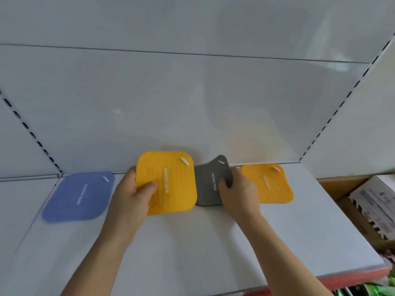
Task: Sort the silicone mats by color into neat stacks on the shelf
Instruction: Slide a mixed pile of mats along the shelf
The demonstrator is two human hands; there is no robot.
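My left hand point(133, 197) grips a yellow silicone mat point(171, 182) by its left edge, thumb on top, holding it above the white shelf point(192, 242). A grey mat point(210, 184) is pinched at its right edge by my right hand point(239, 193); the mat bends upward and its left part is hidden behind the yellow mat. Flat on the shelf lie a blue mat point(79, 197) at the left and a second yellow mat point(269, 184) at the right, partly behind my right hand.
The shelf's white back panel point(192, 103) rises just behind the mats, with slotted uprights at both sides. A cardboard box with white packaging point(376, 201) sits at the right. The shelf's red front edge point(342, 280) runs at the lower right.
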